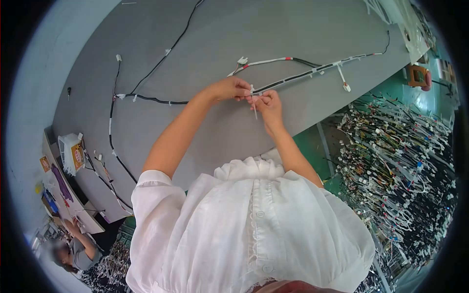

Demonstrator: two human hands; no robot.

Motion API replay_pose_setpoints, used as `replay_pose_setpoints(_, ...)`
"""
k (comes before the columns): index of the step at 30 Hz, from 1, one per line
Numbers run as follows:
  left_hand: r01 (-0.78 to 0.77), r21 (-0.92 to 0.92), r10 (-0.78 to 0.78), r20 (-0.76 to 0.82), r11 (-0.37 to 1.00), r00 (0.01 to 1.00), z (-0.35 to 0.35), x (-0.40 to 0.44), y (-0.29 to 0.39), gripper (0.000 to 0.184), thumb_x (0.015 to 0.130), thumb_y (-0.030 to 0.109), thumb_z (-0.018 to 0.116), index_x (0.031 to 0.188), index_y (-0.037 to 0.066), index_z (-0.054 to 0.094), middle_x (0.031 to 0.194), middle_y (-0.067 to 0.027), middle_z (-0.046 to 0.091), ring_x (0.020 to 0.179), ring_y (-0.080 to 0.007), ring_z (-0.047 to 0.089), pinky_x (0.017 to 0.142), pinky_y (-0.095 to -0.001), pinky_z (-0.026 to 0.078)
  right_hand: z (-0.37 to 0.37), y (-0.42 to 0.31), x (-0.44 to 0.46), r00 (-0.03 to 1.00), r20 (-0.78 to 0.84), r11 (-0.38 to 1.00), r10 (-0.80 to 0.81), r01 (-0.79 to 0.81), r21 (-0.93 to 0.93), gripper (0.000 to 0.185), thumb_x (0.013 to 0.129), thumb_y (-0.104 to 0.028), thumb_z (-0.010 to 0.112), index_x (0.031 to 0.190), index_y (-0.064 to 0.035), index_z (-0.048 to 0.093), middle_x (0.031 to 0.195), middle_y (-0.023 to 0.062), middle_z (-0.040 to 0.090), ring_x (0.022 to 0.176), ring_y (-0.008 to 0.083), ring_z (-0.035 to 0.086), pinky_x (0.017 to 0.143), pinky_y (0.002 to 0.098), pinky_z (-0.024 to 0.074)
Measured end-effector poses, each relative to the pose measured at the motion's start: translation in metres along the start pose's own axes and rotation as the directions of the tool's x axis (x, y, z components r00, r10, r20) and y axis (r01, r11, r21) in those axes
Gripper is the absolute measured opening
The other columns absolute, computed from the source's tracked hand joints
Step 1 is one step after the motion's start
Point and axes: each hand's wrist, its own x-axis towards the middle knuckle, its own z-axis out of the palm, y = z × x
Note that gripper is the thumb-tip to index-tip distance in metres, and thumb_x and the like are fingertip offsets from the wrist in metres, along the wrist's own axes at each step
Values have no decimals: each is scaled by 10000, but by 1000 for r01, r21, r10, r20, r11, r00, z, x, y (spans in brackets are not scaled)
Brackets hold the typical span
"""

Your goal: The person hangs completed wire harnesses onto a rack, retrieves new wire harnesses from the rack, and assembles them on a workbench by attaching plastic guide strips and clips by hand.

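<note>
Across the grey desk [215, 134] lies a black wire harness [285, 81]; our left hand [233, 89] pinches it, our right hand [269, 105] pinches a white strip [255, 112] there. We cannot read the orange label [76, 155].

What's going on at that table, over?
Left-hand grip and right-hand grip close together, at the black cable harness. White strip jutting out beside right-hand grip. Nothing visibly in the way.

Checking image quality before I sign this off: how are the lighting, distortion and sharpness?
Head view: strong fisheye curvature, black corners; head view: fairly even light on the grey table, no harsh glare; head view: left hand, right hand and wire harness fairly clear, co-worker's head blurred.
</note>
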Motion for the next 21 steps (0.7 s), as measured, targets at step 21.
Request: replay_pose_setpoints(21, -157, -121, 118, -280, 980, 953, 14, 0, -24, 173, 801, 57, 641, 967, 17, 621, 824, -29, 628, 751, -95, 570, 644, -241, 456, 12, -35, -6, 994, -5, 984, 107, -106, -140, 125, 835, -122, 663, 854, 1, 675, 735, 75, 657, 585, 81, 531, 546, 223, 445)
